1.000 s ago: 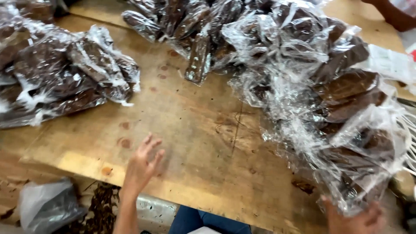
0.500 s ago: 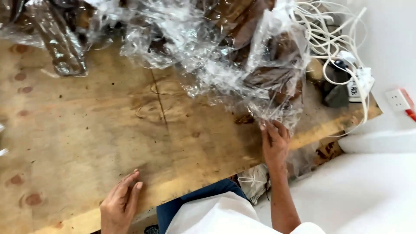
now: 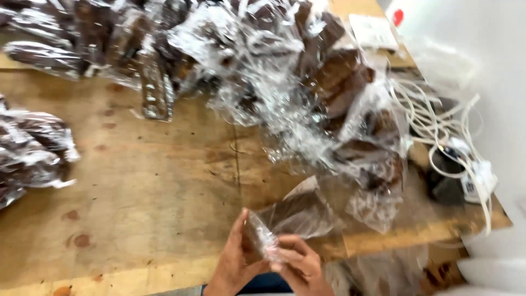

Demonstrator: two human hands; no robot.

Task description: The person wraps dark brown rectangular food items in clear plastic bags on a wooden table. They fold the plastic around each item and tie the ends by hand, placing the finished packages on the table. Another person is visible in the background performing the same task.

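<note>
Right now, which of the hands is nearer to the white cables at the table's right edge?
Right. The right hand sits on the cable side of the clear packet both hands grip; the left hand is on the far side. Both are well short of the white cables.

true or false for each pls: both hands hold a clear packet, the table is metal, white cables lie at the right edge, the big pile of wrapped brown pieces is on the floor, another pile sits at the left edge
1. Both hands hold a clear packet: true. The left hand and the right hand hold one clear packet with a brown piece inside, near the table's front edge.
2. The table is metal: false. The table is bare wood with knots and stains.
3. White cables lie at the right edge: true. The white cables lie tangled there.
4. The big pile is on the floor: false. The big pile of wrapped brown pieces lies on the table top, along its far side.
5. Another pile sits at the left edge: true. A smaller pile lies there.
</note>
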